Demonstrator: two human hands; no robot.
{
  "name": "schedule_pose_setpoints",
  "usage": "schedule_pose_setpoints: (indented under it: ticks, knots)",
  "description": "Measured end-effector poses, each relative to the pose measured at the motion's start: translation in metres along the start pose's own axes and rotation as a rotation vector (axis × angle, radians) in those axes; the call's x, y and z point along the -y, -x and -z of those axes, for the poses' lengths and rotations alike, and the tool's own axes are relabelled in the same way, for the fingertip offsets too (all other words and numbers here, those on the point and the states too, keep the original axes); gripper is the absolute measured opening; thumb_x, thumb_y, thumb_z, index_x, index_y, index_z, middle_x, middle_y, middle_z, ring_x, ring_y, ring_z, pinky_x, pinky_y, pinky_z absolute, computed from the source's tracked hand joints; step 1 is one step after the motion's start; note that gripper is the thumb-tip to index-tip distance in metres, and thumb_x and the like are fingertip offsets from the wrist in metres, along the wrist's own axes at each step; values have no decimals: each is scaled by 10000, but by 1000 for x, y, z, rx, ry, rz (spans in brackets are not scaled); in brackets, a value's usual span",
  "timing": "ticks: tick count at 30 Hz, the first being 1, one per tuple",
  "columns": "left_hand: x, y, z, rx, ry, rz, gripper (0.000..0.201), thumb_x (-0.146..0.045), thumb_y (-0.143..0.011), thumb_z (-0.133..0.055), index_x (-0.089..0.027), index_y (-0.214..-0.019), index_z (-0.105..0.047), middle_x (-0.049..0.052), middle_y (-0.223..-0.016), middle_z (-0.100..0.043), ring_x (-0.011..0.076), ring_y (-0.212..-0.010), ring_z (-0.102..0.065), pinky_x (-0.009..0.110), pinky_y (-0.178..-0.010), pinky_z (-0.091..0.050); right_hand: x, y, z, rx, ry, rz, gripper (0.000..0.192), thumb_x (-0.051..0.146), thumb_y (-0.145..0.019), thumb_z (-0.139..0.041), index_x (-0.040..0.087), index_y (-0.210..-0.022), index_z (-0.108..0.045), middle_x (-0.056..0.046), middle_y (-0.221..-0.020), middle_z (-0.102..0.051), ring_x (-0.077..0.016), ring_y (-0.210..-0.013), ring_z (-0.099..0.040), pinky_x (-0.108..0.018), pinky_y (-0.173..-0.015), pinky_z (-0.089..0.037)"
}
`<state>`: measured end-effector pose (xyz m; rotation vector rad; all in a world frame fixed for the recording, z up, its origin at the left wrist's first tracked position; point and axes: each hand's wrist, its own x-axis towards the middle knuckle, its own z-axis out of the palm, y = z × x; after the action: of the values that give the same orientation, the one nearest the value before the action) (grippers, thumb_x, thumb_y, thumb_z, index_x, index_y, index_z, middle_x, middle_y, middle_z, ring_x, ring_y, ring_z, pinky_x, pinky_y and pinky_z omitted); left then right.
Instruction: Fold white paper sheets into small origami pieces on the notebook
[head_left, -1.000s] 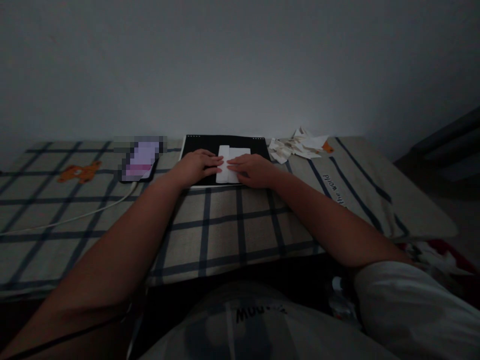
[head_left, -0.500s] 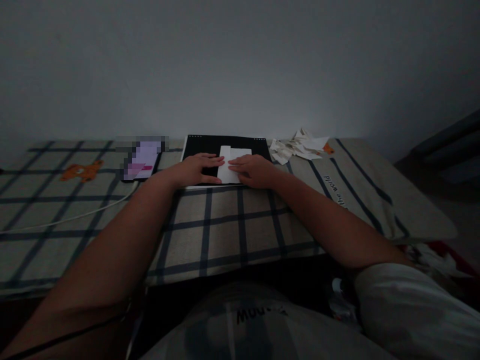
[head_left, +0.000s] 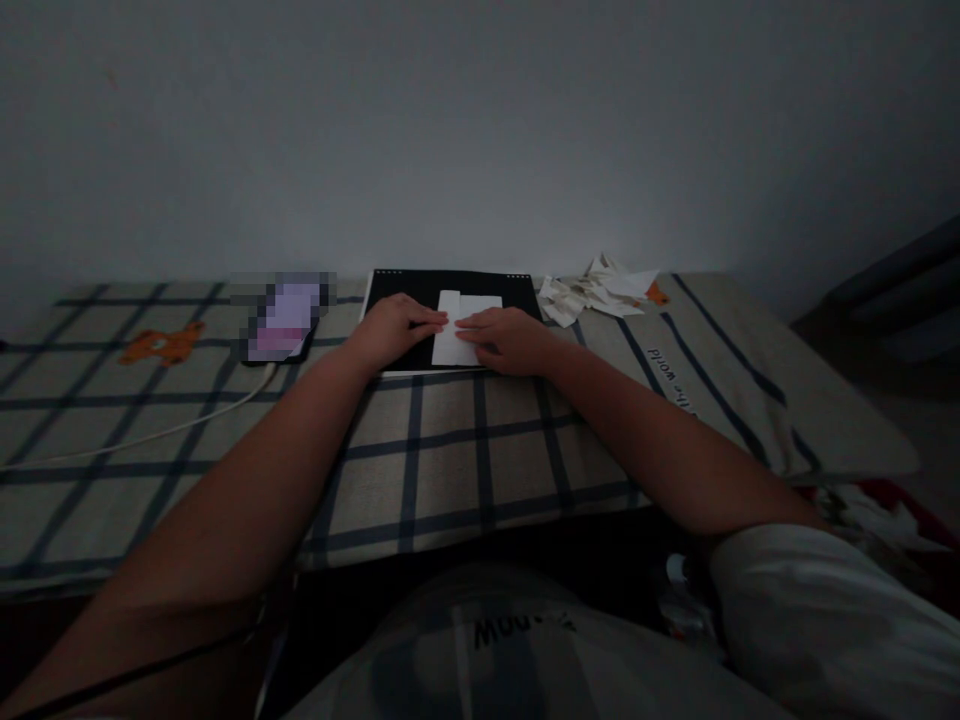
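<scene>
White paper (head_left: pixel 459 325) lies pressed flat between left hand (head_left: pixel 394 330) and right hand (head_left: pixel 510 340), grip released.

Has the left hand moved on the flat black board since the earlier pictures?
Yes. The left hand drew back slightly, fingertips now at the white folded paper's left edge on the flat black board.

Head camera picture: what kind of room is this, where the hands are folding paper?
Probably a bedroom at home, dimly lit. The hands press white paper on a black board laid over a checked blanket with a little bear print, and a phone on a charging cable lies beside it.
</scene>
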<state>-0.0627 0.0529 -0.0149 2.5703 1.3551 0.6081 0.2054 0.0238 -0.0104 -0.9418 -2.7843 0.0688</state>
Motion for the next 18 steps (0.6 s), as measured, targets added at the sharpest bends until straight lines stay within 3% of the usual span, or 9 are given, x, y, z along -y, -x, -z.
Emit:
schedule_pose_setpoints:
  ticks: [5,12,18]
  knots:
    - [-3,4,-1,-14,-44,-45,354,-471,-1030,-635,-276,-1224,-857,65,-1222,-851,300,-1154,-731,476,-1061,-561,0,0,1,-8,-20,9,518,199,-1009,-574,155,-1510,-698,-145,-1609,-634,-304,-1482,-619,-523,-1238,-476]
    - [-8,11,4,-29,-111,-102,358,-550,-1001,-696,-231,-965,-853,105,-1129,-827,297,-1130,-724,435,-993,-555,-2,1,-1,-29,-31,24,514,210,-1014,-557,151,-1505,-701,-135,-1598,-648,-291,-1466,-637,-506,-1238,-481]
    - [-10,12,6,-21,-118,-73,321,-502,-1011,-685,-230,-922,-831,97,-1119,-814,296,-1111,-719,417,-940,-541,-1,1,0,-4,-31,18,538,205,-1013,-559,117,-1531,-672,-154,-1614,-628,-301,-1481,-624,-503,-1257,-465]
